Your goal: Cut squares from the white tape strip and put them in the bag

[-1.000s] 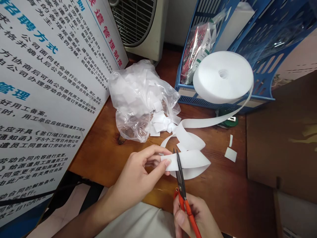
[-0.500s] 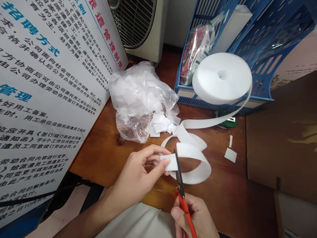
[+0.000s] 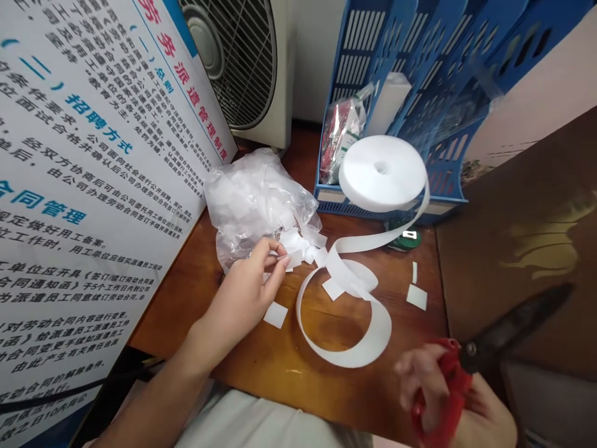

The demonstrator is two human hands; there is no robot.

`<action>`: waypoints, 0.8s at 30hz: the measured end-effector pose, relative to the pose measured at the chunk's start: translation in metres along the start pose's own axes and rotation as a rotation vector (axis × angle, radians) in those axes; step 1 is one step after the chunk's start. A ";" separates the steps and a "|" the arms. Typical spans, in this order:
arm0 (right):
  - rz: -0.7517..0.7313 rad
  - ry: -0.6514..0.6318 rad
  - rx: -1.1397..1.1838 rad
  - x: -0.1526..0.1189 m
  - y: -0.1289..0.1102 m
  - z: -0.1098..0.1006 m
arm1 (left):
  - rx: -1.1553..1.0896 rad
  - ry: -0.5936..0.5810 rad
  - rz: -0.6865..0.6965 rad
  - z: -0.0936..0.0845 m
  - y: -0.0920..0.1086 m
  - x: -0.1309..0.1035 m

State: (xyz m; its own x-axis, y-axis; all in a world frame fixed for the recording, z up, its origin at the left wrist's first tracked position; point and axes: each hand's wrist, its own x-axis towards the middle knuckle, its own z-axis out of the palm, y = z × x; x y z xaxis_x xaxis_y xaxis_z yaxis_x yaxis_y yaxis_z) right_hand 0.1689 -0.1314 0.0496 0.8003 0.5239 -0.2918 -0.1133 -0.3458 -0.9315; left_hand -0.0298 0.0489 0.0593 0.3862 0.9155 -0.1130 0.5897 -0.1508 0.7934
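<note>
My left hand (image 3: 247,286) is at the edge of the pile of cut white tape pieces (image 3: 301,244), thumb and forefinger pinched on a small white piece (image 3: 295,258). Over the table's right side, my right hand (image 3: 429,379) grips red-handled scissors (image 3: 450,382), blurred by motion, their dark blades pointing up and right. Between the hands, a white tape strip (image 3: 377,336) curls in loops on the table and runs back to its roll (image 3: 382,171). One cut square (image 3: 276,315) lies in front of my left hand; another (image 3: 333,288) sits by the loops.
A clear plastic bag (image 3: 252,205) of white pieces stands behind the pile. The roll rests against a blue file rack (image 3: 354,81). A green tape measure (image 3: 405,239), a square (image 3: 416,297) and a sliver (image 3: 415,272) lie right. A printed board (image 3: 93,186) stands left, a fan (image 3: 233,56) behind.
My left hand has moved left and away from me to the pile with a cut piece. My right hand has swung the scissors right, away from the strip. The view has shifted.
</note>
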 end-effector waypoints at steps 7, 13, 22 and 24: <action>-0.025 -0.085 -0.159 0.050 0.008 0.010 | 0.130 0.200 0.322 0.012 -0.009 0.030; 0.145 -0.373 -0.112 0.054 0.016 0.020 | 0.130 0.210 0.305 0.018 -0.011 0.033; 0.131 -0.430 0.042 0.042 0.009 0.016 | 0.108 0.121 0.265 0.010 -0.012 0.034; 0.131 -0.434 0.019 0.040 0.004 0.009 | 0.056 0.132 0.243 0.005 -0.005 0.029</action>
State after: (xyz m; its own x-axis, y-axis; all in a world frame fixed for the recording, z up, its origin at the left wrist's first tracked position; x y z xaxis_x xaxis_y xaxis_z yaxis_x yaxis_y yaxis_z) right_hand 0.1951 -0.1045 0.0319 0.4583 0.7558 -0.4676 -0.2114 -0.4183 -0.8834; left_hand -0.0180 0.0743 0.0489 0.4276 0.8901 0.1579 0.5307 -0.3886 0.7532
